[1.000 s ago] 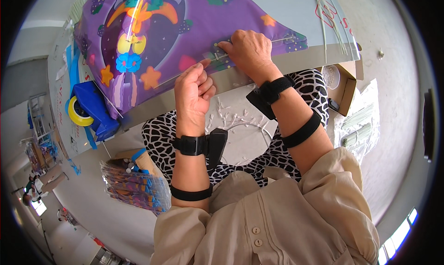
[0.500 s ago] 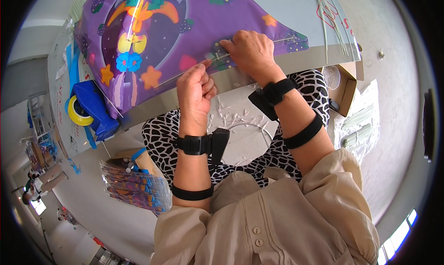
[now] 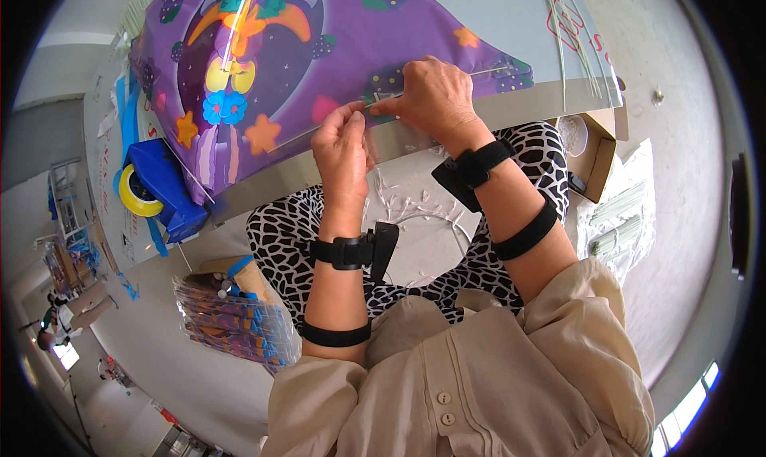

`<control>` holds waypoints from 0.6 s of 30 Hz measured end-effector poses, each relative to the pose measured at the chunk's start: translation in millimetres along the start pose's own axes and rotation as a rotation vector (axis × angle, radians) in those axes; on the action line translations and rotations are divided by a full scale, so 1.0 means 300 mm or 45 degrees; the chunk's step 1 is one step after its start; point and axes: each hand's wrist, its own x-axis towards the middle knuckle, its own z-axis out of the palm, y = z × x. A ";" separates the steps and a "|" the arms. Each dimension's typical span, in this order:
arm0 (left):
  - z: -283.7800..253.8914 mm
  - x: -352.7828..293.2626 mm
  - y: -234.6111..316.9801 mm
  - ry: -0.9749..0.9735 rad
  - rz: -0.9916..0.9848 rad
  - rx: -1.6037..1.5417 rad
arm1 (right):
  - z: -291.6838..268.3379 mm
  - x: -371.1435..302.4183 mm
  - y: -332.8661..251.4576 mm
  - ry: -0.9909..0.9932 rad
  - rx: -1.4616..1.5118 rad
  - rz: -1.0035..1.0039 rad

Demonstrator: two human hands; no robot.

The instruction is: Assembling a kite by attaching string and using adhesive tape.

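Observation:
A purple kite (image 3: 331,30) of thin printed sheet, with stars, hearts and a cartoon figure, lies across the work table. Along its near edge runs a thin pale rod (image 3: 306,134). My left hand (image 3: 343,154) is closed, thumb and forefinger pinched at this edge, the other fingers curled. Just to its right, my right hand (image 3: 437,98) is closed over the same edge, its thumb pointing toward the left fingertips. A small whitish piece shows between the two hands; its kind is too small to tell. The right fingertips are hidden under that hand.
A blue tape dispenser (image 3: 166,187) with a yellow roll stands left of the kite. Thin pale rods (image 3: 586,50) lie on the table (image 3: 519,106) at right. Below are an open cardboard box (image 3: 594,158), bagged rods (image 3: 618,225), wrapped printed packs (image 3: 231,321) and white bits on a round seat.
My left hand has risen slightly and shifted right, its fingers less tightly curled. My right hand's thumb has come down to the edge, close to the left fingertips. The kite has barely moved.

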 end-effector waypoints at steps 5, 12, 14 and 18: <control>-0.008 0.031 -0.044 0.067 0.242 0.250 | -0.005 0.000 -0.001 -0.029 -0.003 0.018; -0.004 0.040 0.000 0.134 0.597 0.848 | -0.003 -0.002 0.002 -0.006 0.005 0.019; -0.008 0.055 0.000 0.148 0.604 0.878 | -0.005 -0.002 -0.002 -0.043 0.009 0.028; -0.001 0.060 0.009 0.171 0.502 1.033 | -0.008 -0.001 -0.005 -0.044 -0.006 0.030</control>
